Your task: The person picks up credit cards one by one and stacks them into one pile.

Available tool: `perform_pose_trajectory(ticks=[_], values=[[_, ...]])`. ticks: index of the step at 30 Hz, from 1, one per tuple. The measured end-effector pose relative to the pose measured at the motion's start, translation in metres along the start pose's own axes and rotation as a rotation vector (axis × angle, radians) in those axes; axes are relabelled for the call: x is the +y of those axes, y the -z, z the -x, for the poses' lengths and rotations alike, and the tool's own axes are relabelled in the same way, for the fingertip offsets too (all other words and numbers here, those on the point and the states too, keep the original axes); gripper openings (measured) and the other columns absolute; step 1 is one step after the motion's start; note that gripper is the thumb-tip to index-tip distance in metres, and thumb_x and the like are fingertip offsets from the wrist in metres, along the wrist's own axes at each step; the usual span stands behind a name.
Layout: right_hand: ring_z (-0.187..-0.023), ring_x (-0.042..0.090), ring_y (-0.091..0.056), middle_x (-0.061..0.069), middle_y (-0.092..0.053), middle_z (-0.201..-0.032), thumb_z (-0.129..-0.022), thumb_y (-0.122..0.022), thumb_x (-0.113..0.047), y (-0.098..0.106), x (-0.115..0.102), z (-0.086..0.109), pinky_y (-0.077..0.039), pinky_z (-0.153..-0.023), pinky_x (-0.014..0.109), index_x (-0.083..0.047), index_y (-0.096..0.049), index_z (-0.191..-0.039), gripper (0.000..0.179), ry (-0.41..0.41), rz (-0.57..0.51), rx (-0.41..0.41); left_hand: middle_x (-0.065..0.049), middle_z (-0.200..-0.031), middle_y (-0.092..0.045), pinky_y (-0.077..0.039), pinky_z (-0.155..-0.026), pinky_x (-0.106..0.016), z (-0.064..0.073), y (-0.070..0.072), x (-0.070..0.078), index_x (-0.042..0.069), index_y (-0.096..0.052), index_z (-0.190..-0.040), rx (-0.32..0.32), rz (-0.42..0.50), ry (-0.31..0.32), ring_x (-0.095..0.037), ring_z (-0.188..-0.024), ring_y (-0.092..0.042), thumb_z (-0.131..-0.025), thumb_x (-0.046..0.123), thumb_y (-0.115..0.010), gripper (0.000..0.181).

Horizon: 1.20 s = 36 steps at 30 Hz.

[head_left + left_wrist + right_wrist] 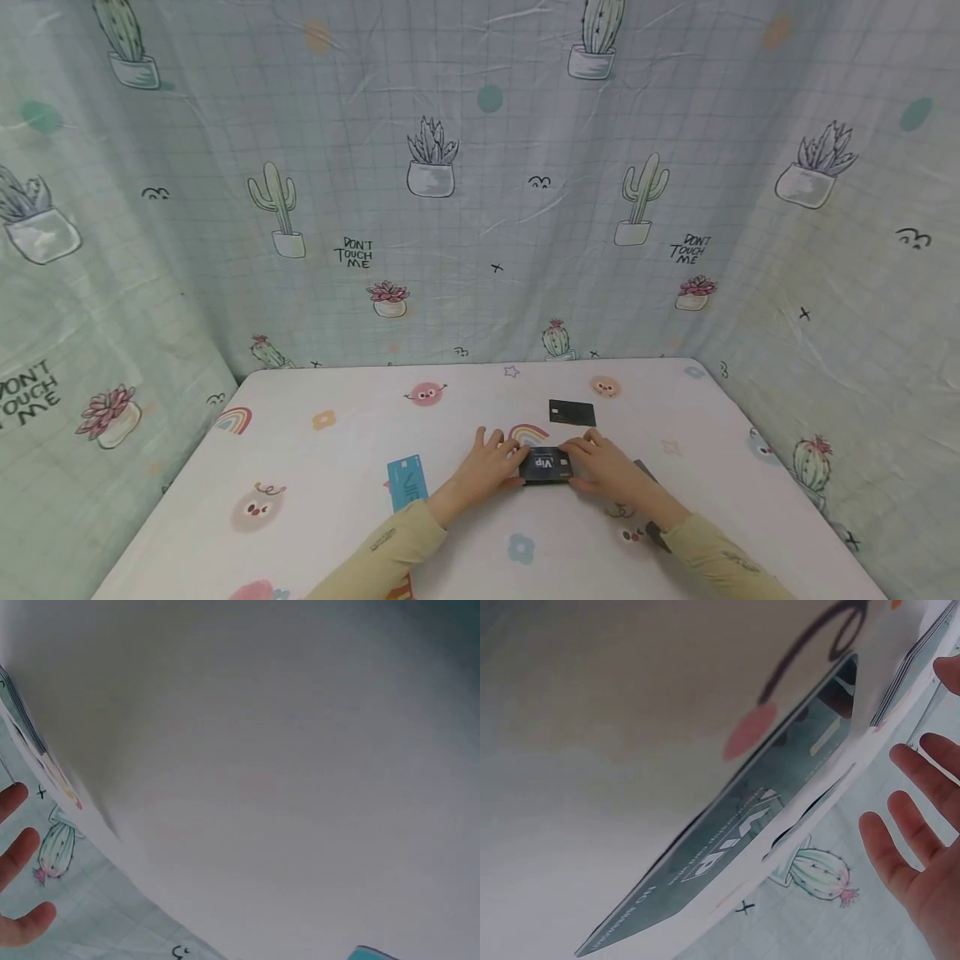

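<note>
In the head view, a small stack of black cards (546, 467), the top one printed "Vip", lies in the middle of the white table. My left hand (486, 467) holds the stack's left end, thumb at the near corner and index finger at the far one. At the right end, my right hand (609, 472) grips it likewise. The layered edge of the stack (913, 666) shows beside the thumb in the right wrist view, where the other fingers stand spread. Only a few left fingers (16, 859) enter the left wrist view.
A black card (572, 412) lies beyond the stack. Left of it is a blue card (407, 482), partly behind the left wrist. Under the right forearm lies a dark VIP card (657, 537). An orange striped item (402, 590) peeks out by the left sleeve. Cactus-print cloth (480, 233) surrounds the table.
</note>
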State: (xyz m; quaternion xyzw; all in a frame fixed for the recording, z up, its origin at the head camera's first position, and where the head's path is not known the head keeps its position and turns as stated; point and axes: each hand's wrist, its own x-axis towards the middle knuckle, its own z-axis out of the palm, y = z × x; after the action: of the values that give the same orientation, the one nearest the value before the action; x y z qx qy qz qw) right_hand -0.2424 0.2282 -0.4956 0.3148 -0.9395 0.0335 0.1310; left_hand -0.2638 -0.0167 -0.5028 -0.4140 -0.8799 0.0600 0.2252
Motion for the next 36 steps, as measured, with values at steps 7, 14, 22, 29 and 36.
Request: perform_pose_trajectory(ticks=[7,14,22,29,36], values=[[-0.087,0.010,-0.041,-0.004,-0.058,-0.108,-0.075,-0.067,-0.035,-0.0015,0.0029,0.0007,-0.044,-0.072,0.027,-0.014,-0.055,-0.117,0.049,0.003,-0.005,0.003,0.003,-0.108,-0.059,-0.041,-0.090,-0.049,-0.0034,-0.0011,0.0004,0.023,-0.051,-0.121,-0.036,0.026,0.006,-0.018,-0.098,-0.049,-0.081,0.050,-0.055,0.048],[-0.088,0.010,-0.042,-0.003,-0.058,-0.109,-0.076,-0.065,-0.035,-0.0021,0.0036,0.0008,-0.044,-0.073,0.027,-0.014,-0.055,-0.117,0.048,0.009,-0.009,-0.024,0.004,-0.107,-0.058,-0.040,-0.091,-0.049,-0.0047,0.0021,0.0003,0.023,-0.053,-0.120,-0.086,0.017,0.000,-0.018,-0.098,-0.049,-0.081,0.050,-0.055,0.047],[-0.086,0.009,-0.041,-0.004,-0.058,-0.107,-0.076,-0.065,-0.035,-0.0011,0.0026,0.0009,-0.042,-0.070,0.025,-0.014,-0.055,-0.117,0.047,0.013,-0.019,-0.061,0.005,-0.108,-0.059,-0.040,-0.091,-0.049,-0.0061,0.0046,0.0022,0.024,-0.054,-0.118,-0.149,0.010,-0.003,-0.017,-0.097,-0.049,-0.080,0.052,-0.055,0.047],[-0.085,0.011,-0.042,-0.002,-0.059,-0.105,-0.076,-0.066,-0.034,0.0007,0.0022,-0.0005,-0.042,-0.067,0.025,-0.012,-0.057,-0.114,0.045,0.048,0.012,-0.064,0.005,-0.107,-0.060,-0.041,-0.090,-0.049,-0.0067,0.0023,0.0033,0.026,-0.055,-0.117,-0.163,0.002,-0.015,-0.017,-0.097,-0.049,-0.078,0.052,-0.056,0.046],[-0.086,0.010,-0.041,-0.004,-0.058,-0.106,-0.077,-0.064,-0.036,0.0012,0.0023,-0.0008,-0.042,-0.068,0.025,-0.013,-0.056,-0.115,0.045,0.011,-0.008,-0.124,0.005,-0.106,-0.060,-0.042,-0.089,-0.050,-0.0061,0.0031,0.0044,0.026,-0.056,-0.116,-0.159,0.017,-0.014,-0.017,-0.095,-0.049,-0.078,0.051,-0.058,0.046]])
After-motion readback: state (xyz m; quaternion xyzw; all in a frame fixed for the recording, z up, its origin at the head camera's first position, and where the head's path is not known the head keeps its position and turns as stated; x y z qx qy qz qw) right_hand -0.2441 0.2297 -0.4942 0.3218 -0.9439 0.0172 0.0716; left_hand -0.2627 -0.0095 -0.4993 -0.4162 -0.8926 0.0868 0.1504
